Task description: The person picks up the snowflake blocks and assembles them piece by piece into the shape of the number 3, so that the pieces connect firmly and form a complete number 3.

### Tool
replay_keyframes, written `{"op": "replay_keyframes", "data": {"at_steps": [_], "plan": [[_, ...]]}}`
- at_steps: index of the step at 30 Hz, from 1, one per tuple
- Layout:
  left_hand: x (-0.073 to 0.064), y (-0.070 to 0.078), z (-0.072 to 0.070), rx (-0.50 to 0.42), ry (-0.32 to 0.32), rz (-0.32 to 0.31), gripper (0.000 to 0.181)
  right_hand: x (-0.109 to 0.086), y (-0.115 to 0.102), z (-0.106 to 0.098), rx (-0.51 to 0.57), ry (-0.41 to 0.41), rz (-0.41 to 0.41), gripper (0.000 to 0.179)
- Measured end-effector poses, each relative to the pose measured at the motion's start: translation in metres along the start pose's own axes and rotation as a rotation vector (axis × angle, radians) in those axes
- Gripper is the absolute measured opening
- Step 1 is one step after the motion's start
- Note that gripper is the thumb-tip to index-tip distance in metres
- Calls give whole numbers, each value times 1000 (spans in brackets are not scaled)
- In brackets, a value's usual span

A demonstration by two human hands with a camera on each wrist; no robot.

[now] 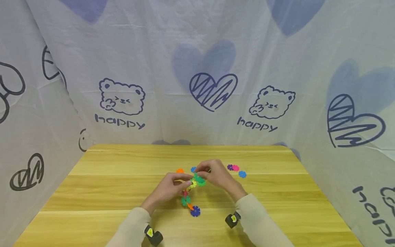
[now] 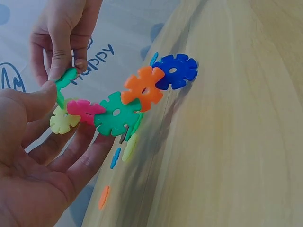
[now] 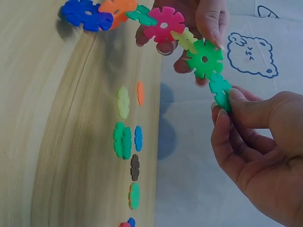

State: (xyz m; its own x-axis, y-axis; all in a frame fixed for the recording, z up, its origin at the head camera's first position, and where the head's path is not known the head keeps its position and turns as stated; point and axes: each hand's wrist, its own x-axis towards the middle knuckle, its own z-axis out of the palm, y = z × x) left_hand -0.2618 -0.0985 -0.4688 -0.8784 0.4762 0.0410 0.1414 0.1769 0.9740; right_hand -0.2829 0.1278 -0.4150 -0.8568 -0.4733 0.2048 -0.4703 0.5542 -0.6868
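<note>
A chain of interlocking plastic snowflake discs hangs between both hands above the table. From its lower end run a dark blue disc (image 2: 176, 71), an orange disc (image 2: 143, 89), a green disc (image 2: 117, 113), a pink disc (image 3: 164, 24), a yellow disc (image 3: 184, 40) and a bright green disc (image 3: 205, 58). My left hand (image 1: 169, 189) holds the chain near the bright green disc, thumb on top and fingers beneath. At the upper end, a teal-green disc (image 3: 219, 91) is pinched between thumb and fingers of my right hand (image 1: 217, 174); it meets the bright green disc's edge.
Loose discs lie on the wooden table (image 1: 102, 192) beyond the hands: an orange one (image 1: 180, 171), a blue one (image 1: 193, 169), and green ones (image 3: 122, 141). Farther right are a purple disc (image 1: 230, 167), a pink disc (image 1: 236, 168) and another blue disc (image 1: 242, 174). A printed cloth surrounds the table.
</note>
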Motion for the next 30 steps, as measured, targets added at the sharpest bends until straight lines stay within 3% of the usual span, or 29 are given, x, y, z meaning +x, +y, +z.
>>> {"op": "replay_keyframes", "data": {"at_steps": [12,25,30], "plan": [[-1,1,1,49,15,10,41,0,1,3,5,19,-18,9],[-1,0,2,59,34,18,40,-1,4,5,38,-42,-20,16],[-1,-2,1,92,49,43,39,-1,3,6,39,-24,-21,18]]}}
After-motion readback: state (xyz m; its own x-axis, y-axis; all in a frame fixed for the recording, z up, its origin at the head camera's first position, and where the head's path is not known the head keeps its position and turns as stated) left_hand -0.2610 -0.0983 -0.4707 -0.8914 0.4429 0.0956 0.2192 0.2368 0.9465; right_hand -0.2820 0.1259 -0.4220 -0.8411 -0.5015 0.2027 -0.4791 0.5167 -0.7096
